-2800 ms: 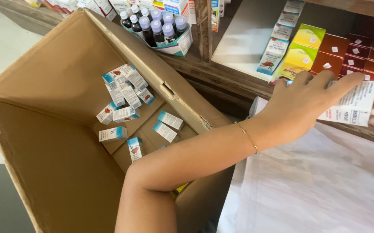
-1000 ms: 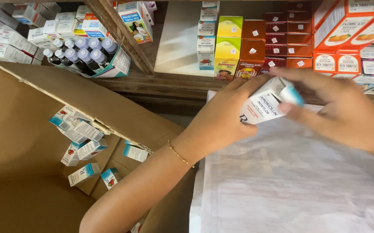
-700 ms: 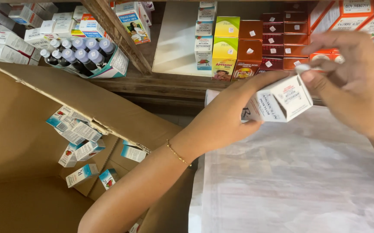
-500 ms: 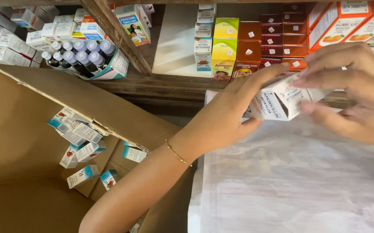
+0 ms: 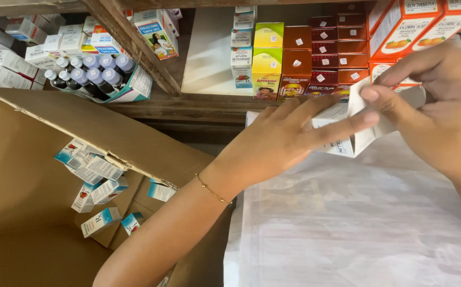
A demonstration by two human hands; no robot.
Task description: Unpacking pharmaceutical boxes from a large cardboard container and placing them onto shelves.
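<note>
I hold the small white box [image 5: 347,135] above the paper-covered desk [image 5: 358,228], left hand [image 5: 283,141] flat along its side, right hand [image 5: 443,106] fingers pinching the open end flap; best keep it steady and level, shelf edge [image 5: 188,103] close ahead, cardboard carton [image 5: 39,159] at left, open room over desk.

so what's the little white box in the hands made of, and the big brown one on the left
The small white box, held between the left hand and right hand, looks like thin printed paperboard: crisp folds, an opened end flap, a smooth, slightly glossy face. The large brown box appears to be corrugated cardboard, matte, with a torn, frayed flap edge.
</note>
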